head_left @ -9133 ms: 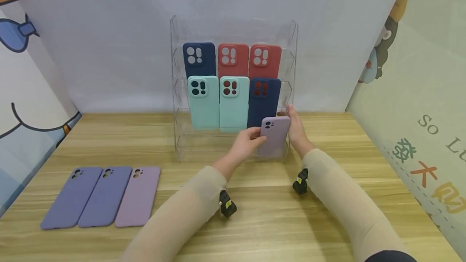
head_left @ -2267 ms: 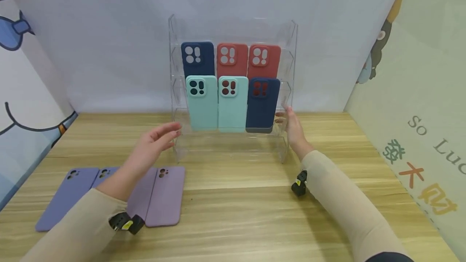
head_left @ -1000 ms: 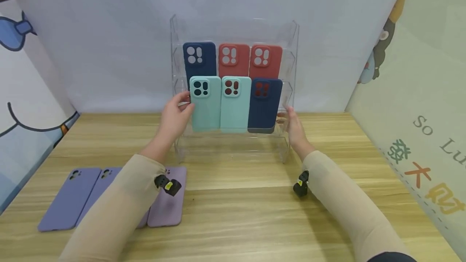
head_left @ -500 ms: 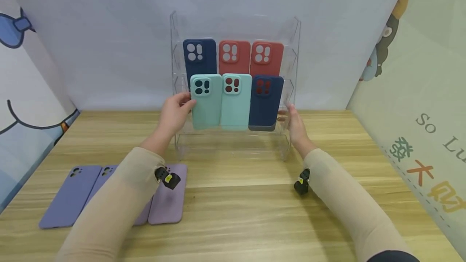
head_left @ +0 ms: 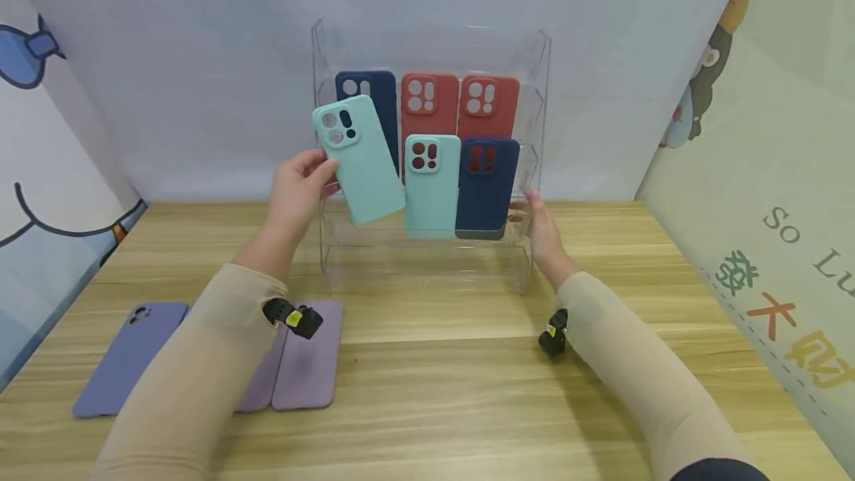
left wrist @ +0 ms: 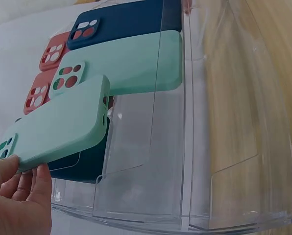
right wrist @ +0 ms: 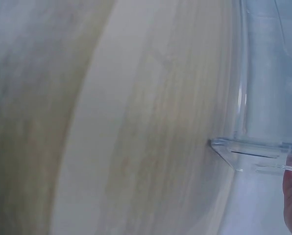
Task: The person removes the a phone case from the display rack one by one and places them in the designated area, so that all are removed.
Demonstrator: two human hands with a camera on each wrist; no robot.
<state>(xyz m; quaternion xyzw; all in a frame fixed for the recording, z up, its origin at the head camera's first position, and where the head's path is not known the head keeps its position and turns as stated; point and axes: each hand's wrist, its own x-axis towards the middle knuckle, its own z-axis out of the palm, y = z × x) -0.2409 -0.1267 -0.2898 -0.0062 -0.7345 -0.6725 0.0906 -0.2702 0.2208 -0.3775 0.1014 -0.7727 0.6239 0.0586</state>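
Observation:
My left hand (head_left: 292,195) pinches a mint green phone case (head_left: 366,169) by its left edge, thumb in front. The case is tilted to the left, raised in front of the upper navy case (head_left: 382,106). In the left wrist view its lower end stands clear of the shelf lip, beside the other mint case (left wrist: 126,63). My right hand (head_left: 549,240) holds the right side of the clear acrylic display stand (head_left: 427,262); its fingers are partly hidden by the panel. Beside the second mint case stands another navy case (head_left: 487,188).
Two red cases (head_left: 429,106) stand on the upper shelf. On the wooden table (head_left: 467,392) at left lie purple cases, among them a violet one (head_left: 133,358) and a lilac one (head_left: 309,358); my left sleeve covers part of the row. A white backdrop stands behind.
The left mint case has been lifted off its shelf and tilted left by my left hand. Earlier, a lilac case left the bottom shelf and joined the table row. My right hand stayed at the stand.

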